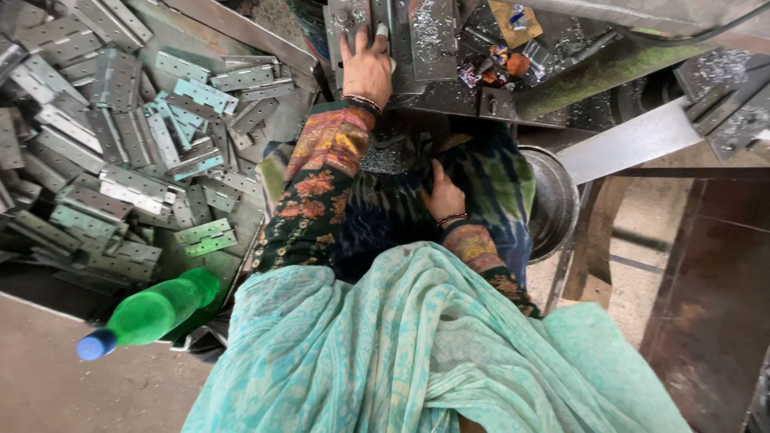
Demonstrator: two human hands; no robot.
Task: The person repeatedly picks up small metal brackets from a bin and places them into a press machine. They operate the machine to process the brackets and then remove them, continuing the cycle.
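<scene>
Swarf is what we watch first: bright metal shavings (429, 32) litter the far machine table (449, 96), right where our left hand (367, 68) lies. That hand is flat, fingers (350, 44) spread and pressed on a grey metal plate (377, 24), clasping nothing. We judge that a slide of the palm across the plate could drag skin over chips or a sharp edge.

Our right hand (443, 196) rests near us in the lap, on dark cloth; its fingers are turned under and we cannot tell whether they hold anything. Loose sleeves and the green scarf (417, 345) hang close to the machine, and we think they could catch.

Left of us, a heap of hinges (120, 152) fills a tray, and a green bottle (156, 311) lies at its near edge, where it could roll off.
</scene>
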